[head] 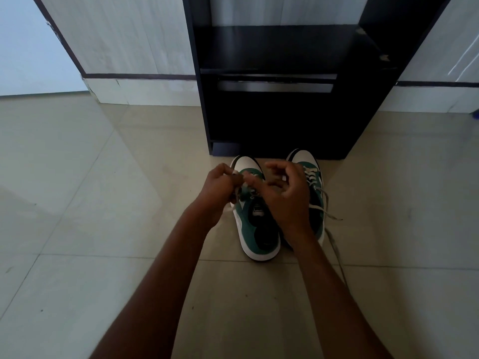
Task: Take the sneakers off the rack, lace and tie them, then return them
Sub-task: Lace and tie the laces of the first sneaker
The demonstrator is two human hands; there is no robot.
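Two green and white sneakers stand side by side on the floor tiles, toes toward the dark rack. The left sneaker sits under both my hands. My left hand is closed on a white lace end above its tongue. My right hand hovers beside it, thumb and forefinger pinching the other lace, remaining fingers curled loosely. The right sneaker is partly hidden by my right hand and wrist. Its loose lace trails over the floor to the right.
The black rack has a bare shelf and a metal bar below it. Pale wall panels flank the rack. Beige floor tiles spread to the left and right of the shoes.
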